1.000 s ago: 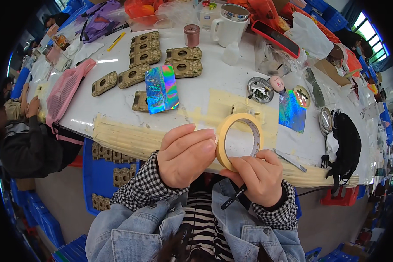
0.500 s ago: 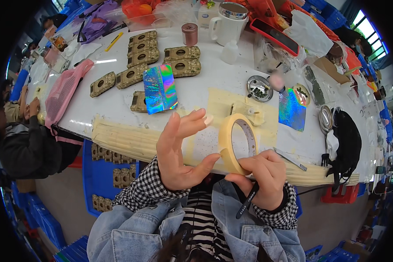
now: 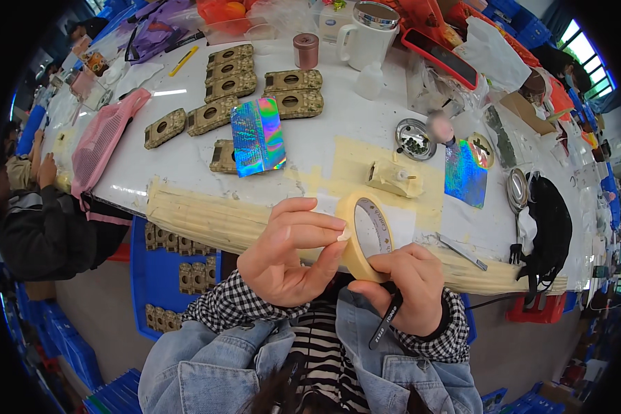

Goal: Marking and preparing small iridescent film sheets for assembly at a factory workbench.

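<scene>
A roll of beige masking tape (image 3: pixel 361 234) stands on edge in front of my chest, just below the table's taped front edge (image 3: pixel 207 214). My right hand (image 3: pixel 403 286) grips the roll from underneath and also keeps a thin black tool (image 3: pixel 386 321) tucked in its fingers. My left hand (image 3: pixel 290 252) pinches at the roll's outer rim with thumb and forefinger, where a small bit of tape end shows. On the table beyond lies a small tan part (image 3: pixel 392 178) on a patch of masking tape.
The white table (image 3: pixel 186 159) carries several tan moulded parts (image 3: pixel 231 86), two holographic sheets (image 3: pixel 257 136), a small metal dish (image 3: pixel 414 138), a white mug (image 3: pixel 362 34), a pink net bag (image 3: pixel 100 145) and tweezers (image 3: pixel 459 250). Another person sits at left (image 3: pixel 27 214). Blue crates stand under the table.
My left hand, spread open beside the roll half a second ago, has closed its thumb and forefinger onto the roll's rim. The roll stays held in my right hand.
</scene>
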`<action>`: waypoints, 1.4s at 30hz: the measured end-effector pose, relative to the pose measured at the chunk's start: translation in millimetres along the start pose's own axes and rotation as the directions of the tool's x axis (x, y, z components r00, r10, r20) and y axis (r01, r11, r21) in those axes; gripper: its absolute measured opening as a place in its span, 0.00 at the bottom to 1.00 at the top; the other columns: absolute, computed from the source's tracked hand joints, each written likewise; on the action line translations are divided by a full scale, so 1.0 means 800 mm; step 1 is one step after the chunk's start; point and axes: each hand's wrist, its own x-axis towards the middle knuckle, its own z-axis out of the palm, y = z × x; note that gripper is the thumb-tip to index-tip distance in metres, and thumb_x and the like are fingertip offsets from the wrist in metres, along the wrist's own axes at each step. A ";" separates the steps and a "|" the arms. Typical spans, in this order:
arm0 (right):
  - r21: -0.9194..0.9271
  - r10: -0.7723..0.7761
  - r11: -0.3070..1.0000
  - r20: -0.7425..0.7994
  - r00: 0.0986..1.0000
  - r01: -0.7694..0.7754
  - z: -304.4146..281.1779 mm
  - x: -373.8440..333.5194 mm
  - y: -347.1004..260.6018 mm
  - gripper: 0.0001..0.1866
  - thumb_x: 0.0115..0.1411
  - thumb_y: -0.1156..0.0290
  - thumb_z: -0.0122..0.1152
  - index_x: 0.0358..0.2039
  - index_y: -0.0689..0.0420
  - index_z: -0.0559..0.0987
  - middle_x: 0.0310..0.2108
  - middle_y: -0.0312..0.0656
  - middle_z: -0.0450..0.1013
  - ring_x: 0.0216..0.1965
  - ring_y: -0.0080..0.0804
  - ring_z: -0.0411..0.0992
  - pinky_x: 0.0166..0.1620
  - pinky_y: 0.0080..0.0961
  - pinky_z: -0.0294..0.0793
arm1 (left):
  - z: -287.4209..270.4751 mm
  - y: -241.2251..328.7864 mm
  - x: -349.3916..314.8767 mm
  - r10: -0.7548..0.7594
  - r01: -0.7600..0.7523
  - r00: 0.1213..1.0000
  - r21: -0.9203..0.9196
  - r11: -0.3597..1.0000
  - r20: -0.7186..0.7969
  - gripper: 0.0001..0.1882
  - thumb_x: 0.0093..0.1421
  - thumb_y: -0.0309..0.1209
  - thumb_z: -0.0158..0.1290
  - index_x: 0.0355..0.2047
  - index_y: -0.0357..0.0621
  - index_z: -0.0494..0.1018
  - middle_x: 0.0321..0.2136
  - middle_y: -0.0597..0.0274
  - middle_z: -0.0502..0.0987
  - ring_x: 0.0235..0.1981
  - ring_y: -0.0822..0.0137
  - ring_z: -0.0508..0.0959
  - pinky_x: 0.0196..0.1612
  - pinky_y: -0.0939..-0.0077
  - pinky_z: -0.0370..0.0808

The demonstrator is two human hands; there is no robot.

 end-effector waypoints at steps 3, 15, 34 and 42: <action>-0.048 -0.010 0.999 -0.032 0.999 0.008 -0.001 0.002 -0.001 0.16 0.46 0.63 0.73 0.29 0.57 0.77 0.22 0.34 0.74 0.19 0.30 0.71 0.26 0.22 0.67 | 0.006 0.001 -0.004 -0.042 0.025 0.995 -0.178 0.984 -0.089 0.38 0.55 0.17 0.57 0.60 0.35 0.47 0.30 0.58 0.79 0.37 0.62 0.81 0.56 0.52 0.64; -0.057 0.008 0.998 -0.013 1.000 -0.008 -0.013 0.003 -0.002 0.16 0.46 0.63 0.73 0.29 0.57 0.77 0.20 0.35 0.73 0.19 0.30 0.71 0.26 0.23 0.66 | -0.008 -0.004 0.000 0.003 -0.019 0.999 0.334 0.942 0.048 0.55 0.48 0.37 0.69 0.64 0.32 0.43 0.39 0.59 0.79 0.54 0.62 0.70 0.61 0.56 0.57; -0.112 -0.029 0.993 0.066 0.997 0.037 -0.019 0.019 -0.010 0.16 0.48 0.62 0.71 0.31 0.57 0.76 0.22 0.34 0.73 0.19 0.29 0.71 0.25 0.23 0.63 | -0.021 -0.011 -0.002 -0.053 0.033 0.995 0.207 0.978 0.089 0.49 0.48 0.31 0.68 0.63 0.33 0.49 0.40 0.65 0.80 0.48 0.66 0.72 0.51 0.64 0.64; -0.090 -0.040 0.995 0.059 0.997 0.045 -0.014 0.020 -0.010 0.16 0.49 0.60 0.71 0.30 0.57 0.77 0.21 0.33 0.72 0.19 0.28 0.71 0.25 0.23 0.64 | -0.013 -0.005 -0.002 -0.154 0.154 0.988 0.001 0.988 0.005 0.43 0.54 0.22 0.62 0.63 0.31 0.47 0.33 0.66 0.81 0.43 0.68 0.74 0.54 0.70 0.63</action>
